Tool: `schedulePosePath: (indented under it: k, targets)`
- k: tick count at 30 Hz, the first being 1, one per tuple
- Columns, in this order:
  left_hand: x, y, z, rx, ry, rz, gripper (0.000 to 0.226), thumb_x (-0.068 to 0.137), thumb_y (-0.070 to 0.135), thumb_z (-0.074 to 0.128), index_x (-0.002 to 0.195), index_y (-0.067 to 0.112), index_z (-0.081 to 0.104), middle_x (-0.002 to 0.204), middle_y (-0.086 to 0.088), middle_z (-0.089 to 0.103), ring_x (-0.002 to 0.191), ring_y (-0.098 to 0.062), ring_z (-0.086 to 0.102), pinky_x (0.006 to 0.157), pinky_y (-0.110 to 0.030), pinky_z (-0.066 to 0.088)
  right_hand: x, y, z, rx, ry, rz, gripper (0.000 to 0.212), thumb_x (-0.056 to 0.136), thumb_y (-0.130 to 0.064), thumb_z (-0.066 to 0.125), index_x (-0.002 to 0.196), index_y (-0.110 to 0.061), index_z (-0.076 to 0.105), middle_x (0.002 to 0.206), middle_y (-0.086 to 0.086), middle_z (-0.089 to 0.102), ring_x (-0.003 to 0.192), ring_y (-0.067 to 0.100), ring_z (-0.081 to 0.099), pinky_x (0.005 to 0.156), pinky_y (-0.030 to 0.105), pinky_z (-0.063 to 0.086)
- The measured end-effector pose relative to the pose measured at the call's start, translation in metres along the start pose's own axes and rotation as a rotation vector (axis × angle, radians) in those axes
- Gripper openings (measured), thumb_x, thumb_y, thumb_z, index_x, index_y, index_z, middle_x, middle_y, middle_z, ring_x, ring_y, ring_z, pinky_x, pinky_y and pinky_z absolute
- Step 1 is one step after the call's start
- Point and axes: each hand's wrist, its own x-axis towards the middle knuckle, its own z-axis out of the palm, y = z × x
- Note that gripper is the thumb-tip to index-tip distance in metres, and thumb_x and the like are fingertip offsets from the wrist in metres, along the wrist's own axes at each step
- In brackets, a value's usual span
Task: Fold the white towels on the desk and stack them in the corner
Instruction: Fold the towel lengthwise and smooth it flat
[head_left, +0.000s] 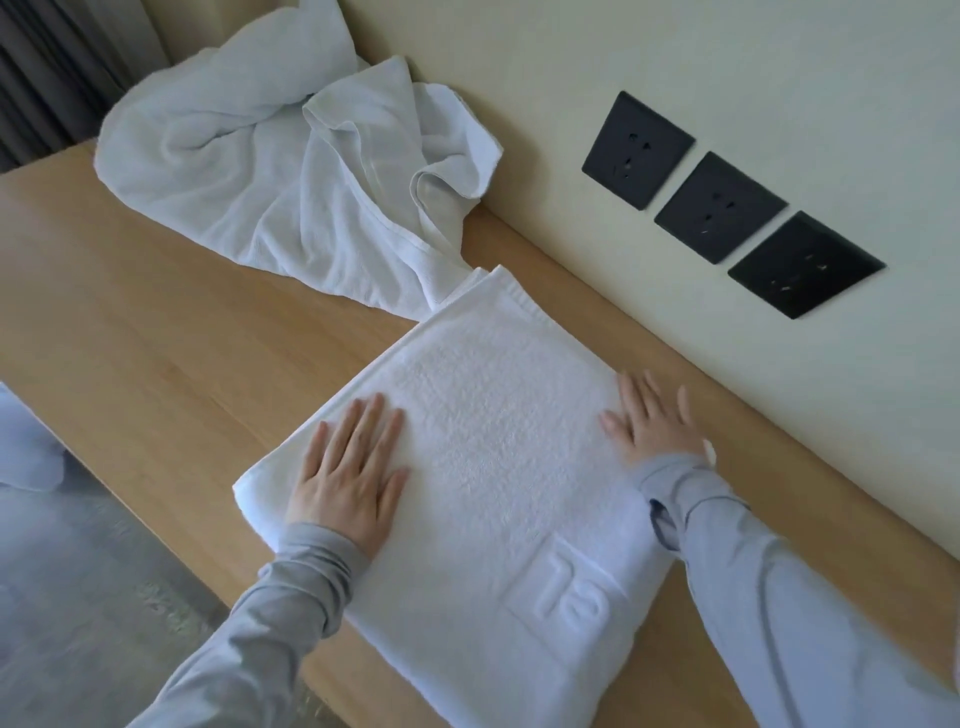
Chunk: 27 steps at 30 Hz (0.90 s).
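Note:
A folded white towel with an embossed logo lies flat on the wooden desk, close to the wall. My left hand presses flat on its left part, fingers straight and spread. Along the towel's right edge, my right hand rests flat on it with straight fingers. A second white towel lies crumpled in a heap at the far end of the desk against the wall, one corner of it touching the folded towel's far tip.
Three black wall sockets sit on the cream wall to the right. The desk's front edge runs diagonally at lower left, with grey floor beyond it. A dark curtain hangs at top left.

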Motion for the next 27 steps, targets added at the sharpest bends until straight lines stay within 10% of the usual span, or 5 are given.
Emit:
schedulePosePath:
  k: [4, 11, 17, 21, 27]
  targets:
    - [0.0, 0.0, 0.004, 0.017, 0.01, -0.028, 0.063, 0.091, 0.049, 0.01, 0.148, 0.022, 0.016, 0.156, 0.0, 0.016, 0.144, -0.018, 0.009, 0.117, -0.041, 0.006, -0.003, -0.01, -0.023, -0.079, 0.106, 0.065, 0.069, 0.094, -0.051, 0.003, 0.149, -0.009, -0.001, 0.158, 0.007, -0.005, 0.146, 0.021, -0.007, 0.116, 0.051, -0.002]
    - [0.0, 0.001, 0.005, 0.028, 0.029, -0.017, 0.061, 0.091, 0.044, 0.021, 0.146, 0.019, 0.026, 0.153, -0.004, 0.026, 0.141, -0.021, 0.023, 0.114, -0.042, 0.013, -0.103, -0.153, 0.013, 0.032, 0.328, -0.813, 0.063, 0.092, -0.049, 0.027, 0.144, -0.014, 0.034, 0.151, 0.002, 0.033, 0.141, 0.019, 0.026, 0.113, 0.05, 0.021]
    - [-0.001, -0.001, 0.009, 0.048, 0.054, -0.012, 0.06, 0.093, 0.046, 0.018, 0.148, 0.021, 0.021, 0.155, -0.001, 0.021, 0.143, -0.018, 0.016, 0.117, -0.041, 0.007, -0.039, -0.005, 0.013, -0.117, 0.136, -0.363, 0.071, 0.084, -0.061, -0.012, 0.144, -0.023, -0.02, 0.155, -0.007, -0.02, 0.144, 0.011, -0.015, 0.117, 0.04, -0.01]
    - [-0.001, 0.001, 0.009, 0.057, 0.051, -0.028, 0.061, 0.093, 0.047, 0.014, 0.149, 0.023, 0.017, 0.156, 0.001, 0.016, 0.144, -0.017, 0.01, 0.118, -0.04, 0.005, -0.022, 0.012, -0.014, -0.057, 0.139, -0.072, 0.088, 0.079, -0.061, -0.023, 0.148, -0.009, -0.006, 0.158, 0.007, -0.007, 0.145, 0.017, -0.01, 0.117, 0.043, -0.009]
    - [-0.001, 0.002, 0.005, 0.038, 0.04, -0.01, 0.064, 0.094, 0.049, 0.007, 0.147, 0.02, 0.025, 0.155, -0.001, 0.021, 0.143, -0.02, 0.016, 0.117, -0.043, 0.012, -0.141, -0.156, 0.021, 0.088, 0.298, -0.629, 0.072, 0.086, -0.052, 0.029, 0.138, -0.005, 0.044, 0.146, 0.013, 0.04, 0.138, 0.028, 0.03, 0.108, 0.05, 0.034]
